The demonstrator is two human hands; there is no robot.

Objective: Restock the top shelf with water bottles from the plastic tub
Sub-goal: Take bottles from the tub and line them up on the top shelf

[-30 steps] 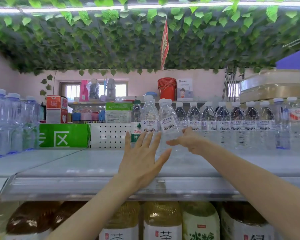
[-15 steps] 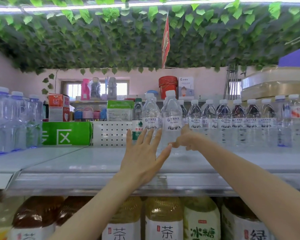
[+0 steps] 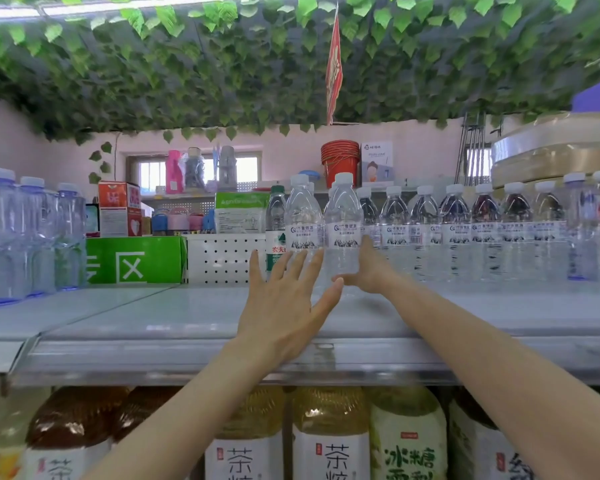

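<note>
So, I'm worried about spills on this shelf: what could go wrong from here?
1. The right hand grips the front bottle low down, close beside the row of bottles; a hard shove could tip it into them.
2. The left hand is spread open by the second front bottle; a bump might knock it into the green-labelled bottle.
3. A toppled bottle could roll off the shelf edge.

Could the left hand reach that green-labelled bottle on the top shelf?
Probably yes: the left hand is open, its fingertips just in front of the green-labelled bottle, nothing between them. The right hand grips a water bottle further right.
</note>
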